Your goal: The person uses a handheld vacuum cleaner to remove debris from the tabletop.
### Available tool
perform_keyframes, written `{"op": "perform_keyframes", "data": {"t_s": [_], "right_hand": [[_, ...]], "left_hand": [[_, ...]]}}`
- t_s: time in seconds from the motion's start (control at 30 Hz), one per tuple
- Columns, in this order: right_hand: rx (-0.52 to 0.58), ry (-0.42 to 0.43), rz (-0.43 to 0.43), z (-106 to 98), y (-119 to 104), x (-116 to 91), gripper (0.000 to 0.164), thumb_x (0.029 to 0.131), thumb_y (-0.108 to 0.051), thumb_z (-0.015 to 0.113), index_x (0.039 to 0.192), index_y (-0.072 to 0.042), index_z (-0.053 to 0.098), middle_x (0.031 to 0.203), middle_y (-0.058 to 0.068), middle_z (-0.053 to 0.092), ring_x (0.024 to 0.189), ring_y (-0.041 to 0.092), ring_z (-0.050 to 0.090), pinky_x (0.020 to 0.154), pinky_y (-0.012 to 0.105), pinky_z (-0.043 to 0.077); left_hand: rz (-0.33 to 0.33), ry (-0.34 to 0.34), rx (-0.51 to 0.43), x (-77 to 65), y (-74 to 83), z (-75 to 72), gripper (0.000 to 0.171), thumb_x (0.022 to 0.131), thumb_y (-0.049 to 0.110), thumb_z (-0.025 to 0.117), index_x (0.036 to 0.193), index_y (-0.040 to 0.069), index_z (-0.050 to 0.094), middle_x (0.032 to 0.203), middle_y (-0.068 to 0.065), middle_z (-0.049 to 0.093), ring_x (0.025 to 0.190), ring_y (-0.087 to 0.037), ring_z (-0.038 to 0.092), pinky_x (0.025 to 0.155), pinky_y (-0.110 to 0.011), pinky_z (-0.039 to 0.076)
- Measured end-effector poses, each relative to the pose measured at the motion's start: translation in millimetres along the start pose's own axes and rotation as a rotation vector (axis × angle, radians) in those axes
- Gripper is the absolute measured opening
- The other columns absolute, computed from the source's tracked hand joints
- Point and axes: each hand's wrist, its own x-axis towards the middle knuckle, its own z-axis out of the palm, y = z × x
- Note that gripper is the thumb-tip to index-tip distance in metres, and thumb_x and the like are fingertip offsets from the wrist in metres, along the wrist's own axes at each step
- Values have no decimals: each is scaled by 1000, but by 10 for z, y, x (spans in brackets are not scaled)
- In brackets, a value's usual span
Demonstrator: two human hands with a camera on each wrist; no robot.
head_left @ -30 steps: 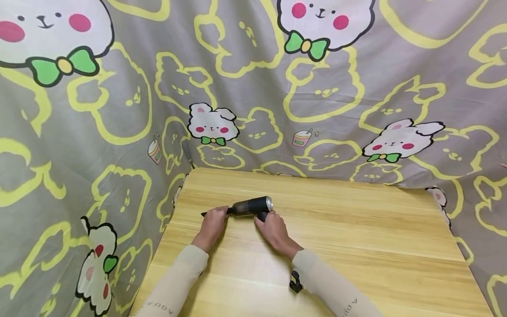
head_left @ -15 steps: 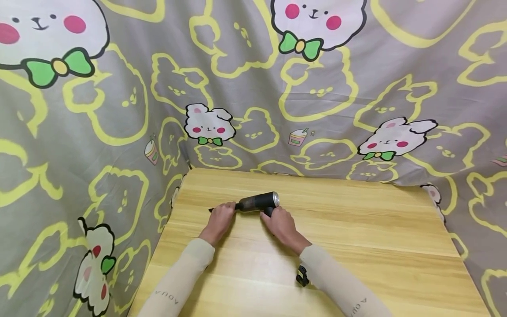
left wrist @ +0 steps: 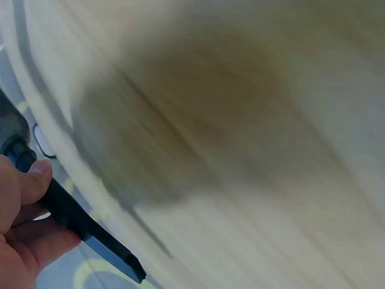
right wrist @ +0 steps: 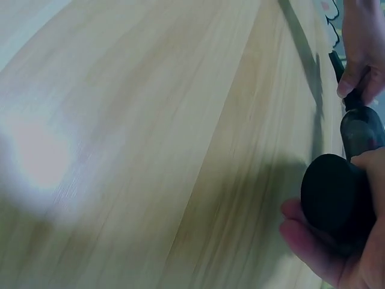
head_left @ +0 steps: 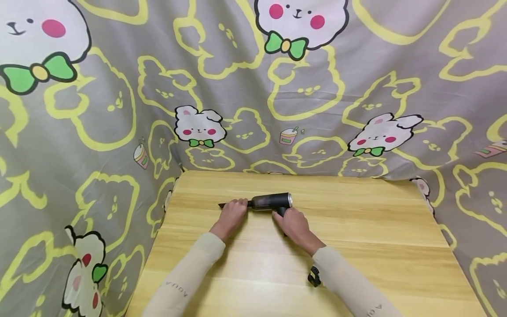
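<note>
In the head view, a black handheld vacuum cleaner (head_left: 269,201) with a smoky see-through section and a silver rear end is held over the table. My left hand (head_left: 233,213) grips its narrow crevice nozzle (left wrist: 90,232), whose slanted tip sticks out past the fingers. In the left wrist view the thumb lies on one side of the nozzle and fingers on the other. My right hand (head_left: 295,224) is wrapped round the vacuum's handle. The round, dark handle end (right wrist: 331,192) shows in the right wrist view, fingers curled around it.
The light wood table (head_left: 356,229) stretches under both arms. A grey curtain (head_left: 317,105) with cartoon bears and rabbits hangs behind the table and along its left and right sides. A small black device (head_left: 314,276) sits under the right sleeve.
Both hands have moved to the right over the table, carrying the vacuum cleaner with them. Their grips on nozzle and handle look the same. The head view has turned slightly right.
</note>
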Motion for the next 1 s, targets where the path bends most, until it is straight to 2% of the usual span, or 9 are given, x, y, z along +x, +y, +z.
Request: {"op": "perform_keyframes", "data": {"t_s": [0.33, 0.7, 1.0], "right_hand": [[-16, -91, 22, -200, 372, -37, 67, 101, -64, 51, 55, -15, 47, 60, 2, 42, 49, 17, 41, 44, 28, 32], [-98, -118, -1, -332, 821, -87, 73, 102, -69, 44, 52, -15, 44, 56, 2, 42, 48, 19, 43, 44, 28, 33], [-142, -141, 22, -410, 995, -55, 76, 100, -75, 39, 53, -16, 47, 57, 3, 47, 47, 19, 45, 43, 28, 34]], "left_hand": [[95, 2, 29, 288, 262, -66, 11, 94, -2, 70, 102, 3, 77, 88, -7, 78, 69, -19, 73, 58, -28, 62], [157, 19, 82, 542, 568, -55, 10, 97, 7, 69, 99, 7, 78, 87, -4, 79, 70, -15, 73, 63, -26, 61], [173, 15, 74, 635, 708, -37, 10, 97, 6, 69, 96, 7, 79, 81, -4, 78, 61, -13, 69, 54, -26, 59]]}}
